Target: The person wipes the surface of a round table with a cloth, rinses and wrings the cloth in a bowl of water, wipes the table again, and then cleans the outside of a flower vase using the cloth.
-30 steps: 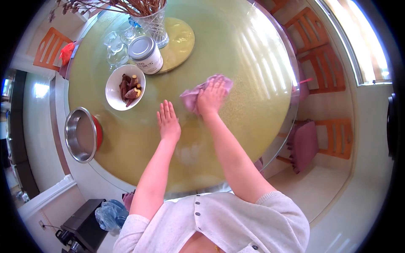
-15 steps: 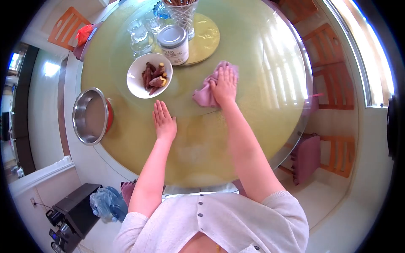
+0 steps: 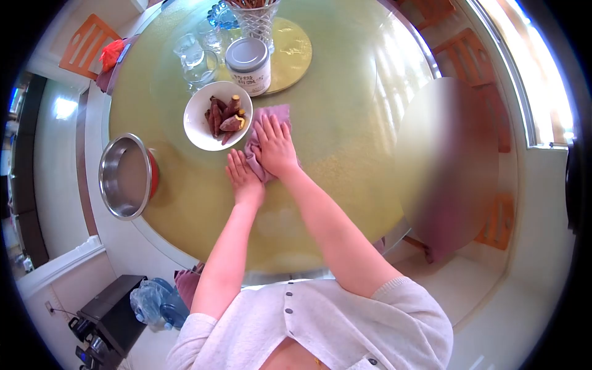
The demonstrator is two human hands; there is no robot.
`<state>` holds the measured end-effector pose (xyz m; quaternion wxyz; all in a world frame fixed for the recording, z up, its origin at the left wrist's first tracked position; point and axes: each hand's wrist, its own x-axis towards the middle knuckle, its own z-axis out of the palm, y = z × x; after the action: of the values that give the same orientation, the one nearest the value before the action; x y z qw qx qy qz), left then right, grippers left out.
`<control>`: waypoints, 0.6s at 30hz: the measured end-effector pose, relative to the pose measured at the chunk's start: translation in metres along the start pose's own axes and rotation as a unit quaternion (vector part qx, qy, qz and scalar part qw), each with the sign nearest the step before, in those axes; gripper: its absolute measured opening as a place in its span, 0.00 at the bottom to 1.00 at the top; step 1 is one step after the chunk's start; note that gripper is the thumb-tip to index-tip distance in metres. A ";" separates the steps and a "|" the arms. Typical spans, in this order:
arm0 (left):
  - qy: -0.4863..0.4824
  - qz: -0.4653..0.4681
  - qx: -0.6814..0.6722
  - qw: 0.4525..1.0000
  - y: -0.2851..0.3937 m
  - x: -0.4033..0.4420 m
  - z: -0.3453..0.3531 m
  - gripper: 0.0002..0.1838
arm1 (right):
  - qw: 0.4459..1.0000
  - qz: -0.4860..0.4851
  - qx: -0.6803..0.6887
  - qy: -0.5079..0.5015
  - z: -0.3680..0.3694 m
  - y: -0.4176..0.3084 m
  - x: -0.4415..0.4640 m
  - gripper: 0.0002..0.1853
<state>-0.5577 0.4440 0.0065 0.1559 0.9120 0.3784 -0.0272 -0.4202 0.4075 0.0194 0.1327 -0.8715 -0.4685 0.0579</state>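
A pink cloth [image 3: 279,113] lies crumpled on the round table [image 3: 345,203], just right of a white bowl [image 3: 196,128]. My right hand [image 3: 276,148] rests flat on the cloth, fingers stretched out and pressing it down. Close beside it, my left hand [image 3: 245,179] is open with its palm toward the tabletop, its fingers at the cloth's left edge. Whether those fingers touch the cloth, I cannot tell. Several reddish-brown sweet potatoes [image 3: 217,117] fill the bowl, one with yellow flesh showing.
Behind the bowl stand a lidded white canister [image 3: 250,68], clear glassware [image 3: 198,65] and a cut-glass vase [image 3: 258,24] on the yellow turntable [image 3: 296,58]. A steel basin [image 3: 125,176] sits at the left table edge. Wooden chairs [image 3: 465,55] line the right side; a blurred patch covers some.
My right hand has slid the cloth leftward across the table, up to the bowl and my left hand. My left hand stays near the bowl. The view has shifted slightly.
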 end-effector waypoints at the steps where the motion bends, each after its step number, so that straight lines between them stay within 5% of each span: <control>1: -0.001 0.003 0.000 1.000 -0.002 0.001 0.002 0.43 | 0.999 -0.031 0.015 -0.005 0.000 0.000 -0.004 0.36; 11: -0.055 0.016 0.018 0.998 0.002 0.000 -0.011 0.46 | 0.976 0.199 -0.040 0.082 -0.020 0.107 -0.003 0.35; 16: -0.075 0.018 -0.027 0.997 0.005 -0.004 -0.029 0.48 | 0.987 0.130 -0.035 0.089 -0.014 0.064 -0.023 0.33; 18: -0.102 0.063 0.011 0.993 0.012 -0.011 -0.030 0.48 | 0.999 0.032 0.010 -0.005 -0.011 0.031 -0.052 0.32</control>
<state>-0.5588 0.4377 0.0399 0.1848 0.9281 0.3019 -0.1149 -0.4220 0.3463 0.0199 0.1369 -0.8844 -0.4404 0.0707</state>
